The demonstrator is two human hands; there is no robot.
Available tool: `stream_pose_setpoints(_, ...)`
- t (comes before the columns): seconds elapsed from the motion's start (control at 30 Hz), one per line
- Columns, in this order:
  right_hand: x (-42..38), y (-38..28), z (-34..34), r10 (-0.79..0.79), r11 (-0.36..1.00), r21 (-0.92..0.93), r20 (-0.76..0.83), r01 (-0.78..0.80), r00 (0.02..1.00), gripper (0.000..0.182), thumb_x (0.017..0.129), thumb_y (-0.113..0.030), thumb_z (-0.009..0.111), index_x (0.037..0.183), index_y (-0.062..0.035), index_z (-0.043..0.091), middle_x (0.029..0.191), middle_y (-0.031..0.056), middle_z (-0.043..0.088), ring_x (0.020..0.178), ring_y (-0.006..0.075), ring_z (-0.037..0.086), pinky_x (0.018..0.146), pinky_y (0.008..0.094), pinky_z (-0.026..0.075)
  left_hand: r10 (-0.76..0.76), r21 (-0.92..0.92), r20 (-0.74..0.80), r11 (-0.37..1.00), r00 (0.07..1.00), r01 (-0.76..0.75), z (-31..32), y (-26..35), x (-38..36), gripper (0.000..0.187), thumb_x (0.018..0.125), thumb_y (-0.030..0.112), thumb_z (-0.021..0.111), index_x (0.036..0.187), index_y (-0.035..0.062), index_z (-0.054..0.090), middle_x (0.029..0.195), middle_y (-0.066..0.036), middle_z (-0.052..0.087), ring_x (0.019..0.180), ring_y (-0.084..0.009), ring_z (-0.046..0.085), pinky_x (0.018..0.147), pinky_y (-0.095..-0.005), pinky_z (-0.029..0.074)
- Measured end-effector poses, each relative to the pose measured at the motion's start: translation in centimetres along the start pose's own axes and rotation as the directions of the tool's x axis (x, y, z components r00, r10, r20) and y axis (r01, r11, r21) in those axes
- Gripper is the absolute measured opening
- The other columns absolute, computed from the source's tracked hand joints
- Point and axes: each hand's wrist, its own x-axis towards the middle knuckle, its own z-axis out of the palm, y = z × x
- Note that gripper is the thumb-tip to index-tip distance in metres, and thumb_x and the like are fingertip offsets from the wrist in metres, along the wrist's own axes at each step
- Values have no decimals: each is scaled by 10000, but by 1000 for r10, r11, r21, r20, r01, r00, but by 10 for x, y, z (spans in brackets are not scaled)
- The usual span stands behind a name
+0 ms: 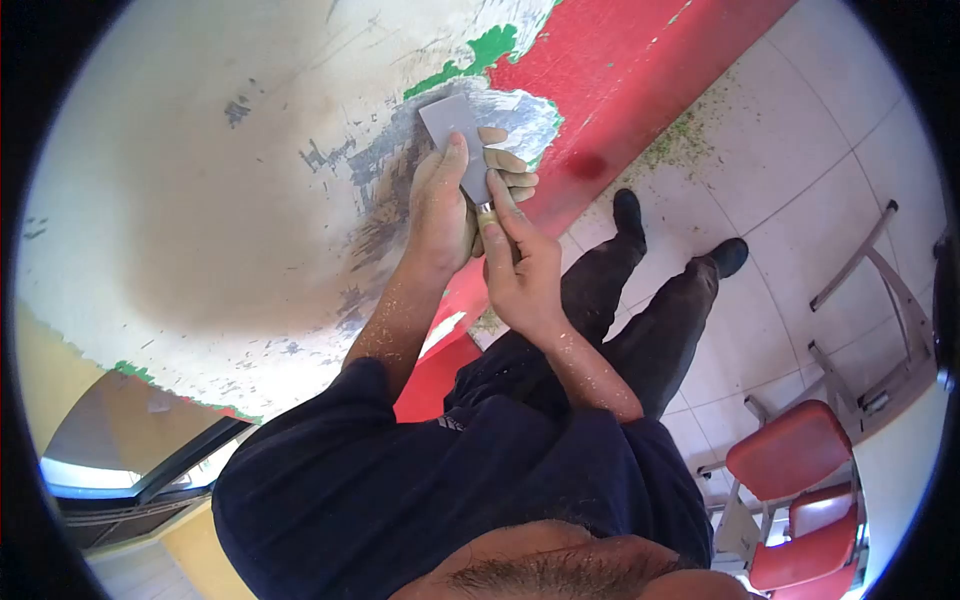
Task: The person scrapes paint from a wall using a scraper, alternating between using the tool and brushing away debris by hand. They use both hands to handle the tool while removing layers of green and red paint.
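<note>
A putty knife (pixel 474 165) with a wide grey blade and a short light handle is held between both hands in front of the wall. My left hand (pixel 438 205) grips the blade, thumb on its face and fingers behind it, their dusty tips showing past the right edge. Around the handle my right hand (pixel 525 280) is closed, its index finger lying along the base of the blade. Behind them the wall (pixel 200 200) shows a worn pale coat with bare grey patches, a green paint strip (pixel 450 72) and a red lower band (pixel 620 80). Flecks cover both forearms.
Paint crumbs (pixel 685 140) lie on the tiled floor (pixel 780 140) along the foot of the wall. Red-seated chairs (pixel 790 450) and a pale table (pixel 905 450) stand at the right. A dark-framed window (pixel 130 440) is at the lower left.
</note>
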Motion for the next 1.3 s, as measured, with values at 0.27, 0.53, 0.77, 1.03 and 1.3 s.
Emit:
stream_pose_setpoints(0.27,5,34,36,-88,995,31,-138,93,987,405,952,6,453,1356,19,469,1066,99,592,706,67,518,681,196,452,-70,133,-35,988,997,74,-12,11,12,401,1023,352,358,1067,-25,488,711,-63,530,597,-171,565,576,-316,520)
stream_pose_setpoints(0.53,11,17,34,-87,974,-219,-158,51,984,362,897,60,498,1254,108,525,1032,169,660,891,135,630,825,245,468,-49,167,-27,985,998,53,-1,21,15,334,1016,331,377,965,21,491,652,-6,404,520,-135,462,490,-288,436)
stream_pose_setpoints(0.77,15,23,36,-159,965,-239,-186,112,970,354,878,63,508,1227,91,558,897,151,671,716,80,594,704,227,486,-33,165,4,986,999,32,0,24,21,318,1020,275,356,834,40,463,661,-17,431,532,-123,489,501,-293,459)
stream_pose_setpoints(1.03,19,20,25,-142,956,-274,-128,103,982,329,865,58,532,1188,78,590,775,169,647,676,90,610,628,235,480,-73,152,-64,985,995,82,-1,18,17,322,1028,308,334,853,61,443,666,-10,396,550,-125,468,524,-306,464)
stream_pose_setpoints(1.3,24,26,26,-229,954,-244,-205,176,952,213,820,35,622,1030,50,660,661,183,588,527,237,605,502,320,453,-35,179,-62,983,997,45,5,20,22,293,1024,288,350,868,55,435,645,-10,388,521,-130,472,515,-315,467)
